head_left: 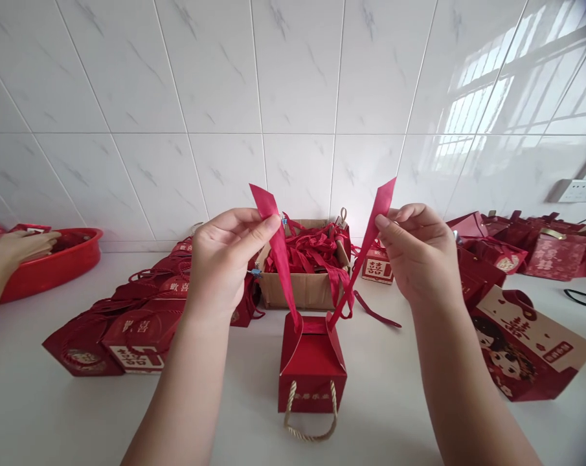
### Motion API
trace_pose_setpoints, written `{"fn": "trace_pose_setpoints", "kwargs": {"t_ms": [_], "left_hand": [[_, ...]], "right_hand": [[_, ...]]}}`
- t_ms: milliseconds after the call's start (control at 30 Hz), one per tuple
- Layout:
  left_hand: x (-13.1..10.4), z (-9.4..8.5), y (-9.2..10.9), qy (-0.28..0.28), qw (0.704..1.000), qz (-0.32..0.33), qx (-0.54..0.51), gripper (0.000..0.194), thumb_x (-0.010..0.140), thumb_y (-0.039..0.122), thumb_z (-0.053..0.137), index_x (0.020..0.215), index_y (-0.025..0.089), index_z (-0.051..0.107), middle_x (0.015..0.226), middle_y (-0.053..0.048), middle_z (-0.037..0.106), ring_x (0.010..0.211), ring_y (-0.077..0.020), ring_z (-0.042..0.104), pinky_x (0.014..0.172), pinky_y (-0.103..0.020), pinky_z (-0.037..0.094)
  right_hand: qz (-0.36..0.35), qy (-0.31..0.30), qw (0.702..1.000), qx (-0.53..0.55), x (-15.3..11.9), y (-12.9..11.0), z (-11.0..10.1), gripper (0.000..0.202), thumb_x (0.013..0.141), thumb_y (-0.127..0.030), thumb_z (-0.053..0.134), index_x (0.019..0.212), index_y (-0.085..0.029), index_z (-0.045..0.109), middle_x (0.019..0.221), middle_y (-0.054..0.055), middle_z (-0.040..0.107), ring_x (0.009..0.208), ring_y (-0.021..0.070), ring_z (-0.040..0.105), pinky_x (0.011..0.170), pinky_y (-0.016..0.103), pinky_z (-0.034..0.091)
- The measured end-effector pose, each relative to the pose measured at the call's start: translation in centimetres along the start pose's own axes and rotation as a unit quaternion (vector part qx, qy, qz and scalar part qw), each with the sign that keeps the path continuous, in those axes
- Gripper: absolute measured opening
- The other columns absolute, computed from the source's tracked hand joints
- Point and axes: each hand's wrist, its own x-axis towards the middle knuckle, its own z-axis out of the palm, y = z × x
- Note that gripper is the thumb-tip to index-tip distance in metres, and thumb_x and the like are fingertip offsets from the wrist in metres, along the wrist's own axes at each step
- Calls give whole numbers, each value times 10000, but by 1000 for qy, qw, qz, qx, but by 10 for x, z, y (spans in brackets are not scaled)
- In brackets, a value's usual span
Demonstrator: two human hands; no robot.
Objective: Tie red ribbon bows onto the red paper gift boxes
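A small red gift box (313,362) stands upright on the white table, its rope handle (311,437) hanging at the front. Two ends of a red ribbon (283,272) rise from the top of the box and spread into a V. My left hand (229,255) pinches one end between thumb and fingers. The other end is pinched by my right hand (419,249), level with the left. Behind the box, between my hands, sits a cardboard box (293,291) full of loose red ribbons.
Red gift boxes (137,330) cluster at the left. Another person's hand (23,246) reaches into a red basin (54,275) at far left. More red boxes and bags (557,255) stand at the right, with a printed box (530,349) nearer. A tiled wall (297,77) is behind.
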Motion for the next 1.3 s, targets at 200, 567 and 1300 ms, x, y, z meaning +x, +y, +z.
{"fn": "trace_pose_setpoints", "kwargs": {"t_ms": [200,567,1300], "left_hand": [[-2,0,-1,15,1000,8,3,92,644,192,805,709,202,741,701,30,715,675,-86,639,677,-190,517],[-7,8,-1,-14,999,-16,26,57,689,215,783,743,217,762,736,12,753,707,-106,685,700,-192,560],[-6,7,1,35,999,34,20,96,659,193,785,738,238,755,748,24,743,736,-128,680,725,-251,566]], "right_hand": [[-17,9,1000,22,0,4,1,205,663,-102,773,686,-191,589,738,-28,625,698,74,595,677,192,525],[-37,-23,998,-52,0,6,-3,184,710,-138,734,646,-198,572,783,-19,616,709,84,584,666,216,513],[-50,-28,998,-26,-3,0,-1,180,696,-98,735,638,-196,595,753,-20,627,703,86,585,655,229,501]]}}
